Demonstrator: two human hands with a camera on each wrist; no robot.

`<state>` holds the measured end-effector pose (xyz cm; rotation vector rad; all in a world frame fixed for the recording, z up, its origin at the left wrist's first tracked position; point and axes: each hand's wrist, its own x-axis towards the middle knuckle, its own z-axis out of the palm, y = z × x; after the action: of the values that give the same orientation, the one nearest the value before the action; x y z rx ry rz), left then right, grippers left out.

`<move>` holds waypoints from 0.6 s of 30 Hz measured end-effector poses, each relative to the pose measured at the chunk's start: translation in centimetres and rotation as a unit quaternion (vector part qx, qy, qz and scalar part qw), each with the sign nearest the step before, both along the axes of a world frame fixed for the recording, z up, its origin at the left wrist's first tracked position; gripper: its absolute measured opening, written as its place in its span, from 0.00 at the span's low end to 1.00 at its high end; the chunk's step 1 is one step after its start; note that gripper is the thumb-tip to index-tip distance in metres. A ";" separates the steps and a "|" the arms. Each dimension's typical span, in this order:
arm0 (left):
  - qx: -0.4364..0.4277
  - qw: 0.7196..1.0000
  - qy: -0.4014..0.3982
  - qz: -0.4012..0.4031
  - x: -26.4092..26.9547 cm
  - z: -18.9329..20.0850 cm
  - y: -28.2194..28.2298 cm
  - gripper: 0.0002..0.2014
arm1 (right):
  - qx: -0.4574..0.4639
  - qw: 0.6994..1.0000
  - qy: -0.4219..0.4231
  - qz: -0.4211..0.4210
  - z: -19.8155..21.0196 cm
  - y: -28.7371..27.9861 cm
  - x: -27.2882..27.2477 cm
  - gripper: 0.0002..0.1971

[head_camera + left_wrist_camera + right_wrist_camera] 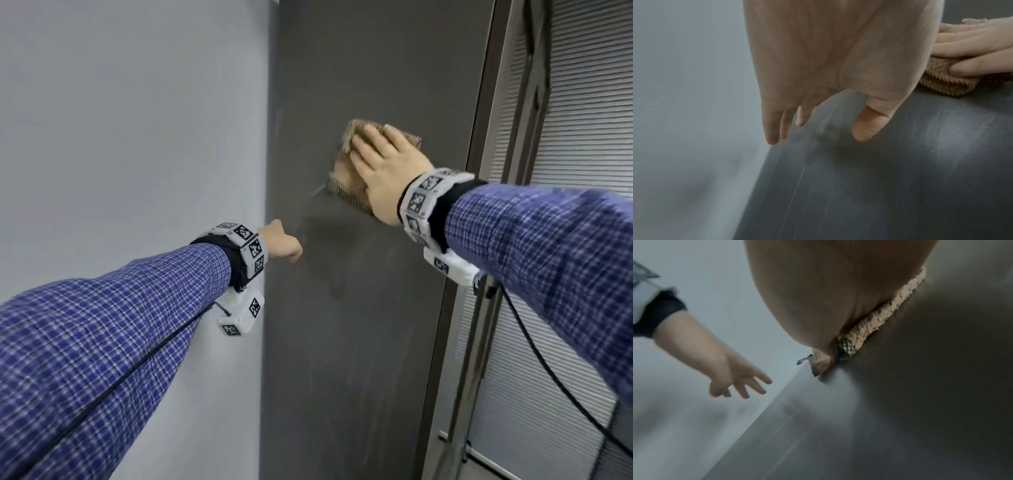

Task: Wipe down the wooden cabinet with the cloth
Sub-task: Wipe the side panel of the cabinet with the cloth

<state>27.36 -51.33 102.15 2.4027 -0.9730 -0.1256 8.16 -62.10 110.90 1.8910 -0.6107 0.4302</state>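
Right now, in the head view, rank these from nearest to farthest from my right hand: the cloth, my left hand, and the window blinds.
1. Cloth: pressed under the right hand against the dark cabinet panel.
2. Left hand: lower left, by the panel's edge.
3. Window blinds: far right, past the frame.

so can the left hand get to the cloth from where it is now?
Probably yes. The left hand hangs free with loose fingers beside the cabinet, below and left of the cloth. Nothing lies between them, though the right hand presses flat over most of the cloth, leaving only its edges to take hold of.
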 end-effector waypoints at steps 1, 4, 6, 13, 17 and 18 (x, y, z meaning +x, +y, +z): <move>0.006 1.000 -0.005 0.001 -0.3 0.1 0.0 0.43 | 0.003 1.000 0.023 0.000 -1.3 0.2 -0.2 0.36; 0.007 0.999 -0.016 -0.031 -1.7 0.5 -0.3 0.46 | 0.039 0.993 0.107 0.010 -6.9 0.7 -0.6 0.35; 0.003 0.997 -0.018 -0.071 -2.7 0.8 -0.8 0.48 | 0.075 0.982 0.172 0.012 -11.9 1.1 -0.7 0.35; -0.049 0.993 -0.089 -0.058 -2.7 0.9 -3.2 0.31 | 0.146 0.962 0.232 0.017 -17.5 1.3 -2.4 0.36; -0.099 0.985 -0.120 -0.072 -1.5 -0.6 -4.1 0.39 | 0.067 0.996 0.049 0.039 -9.0 0.8 -3.8 0.36; -0.103 0.983 -0.132 -0.079 -1.3 -1.0 -4.3 0.41 | 0.048 0.998 -0.005 0.035 -6.9 0.6 -4.2 0.36</move>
<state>26.07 -55.61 101.13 2.1870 -1.2329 0.2328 4.01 -61.48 104.04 2.0070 -0.5809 0.4623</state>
